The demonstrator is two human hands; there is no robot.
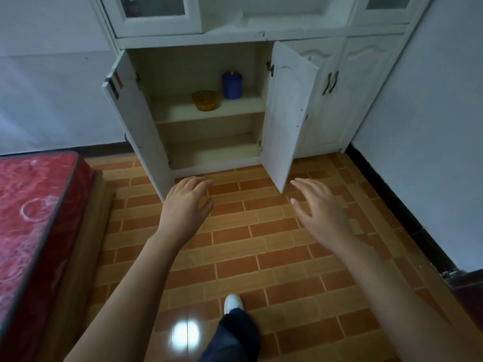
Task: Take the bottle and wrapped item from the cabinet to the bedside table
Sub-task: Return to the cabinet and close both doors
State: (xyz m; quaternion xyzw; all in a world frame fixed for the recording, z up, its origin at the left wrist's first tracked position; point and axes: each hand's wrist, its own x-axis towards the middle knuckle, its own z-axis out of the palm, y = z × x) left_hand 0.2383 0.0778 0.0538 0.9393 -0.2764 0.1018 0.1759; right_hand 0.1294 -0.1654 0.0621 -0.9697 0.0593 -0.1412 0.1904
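Tiled floor [261,244] underfoot; open cabinet [235,39] ahead.
Our left hand [187,202] and right hand [317,207] hover spread and empty; beyond them, on the upper shelf [177,112], the amber wrapped item [204,100] sits just left of the blue bottle [232,84]; we should step closer, one hand to each.

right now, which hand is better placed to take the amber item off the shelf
Left, probably. The left hand hangs open in front of the cabinet opening, roughly in line with the amber item, which sits left of the blue bottle. The right hand is out beyond the open right door.
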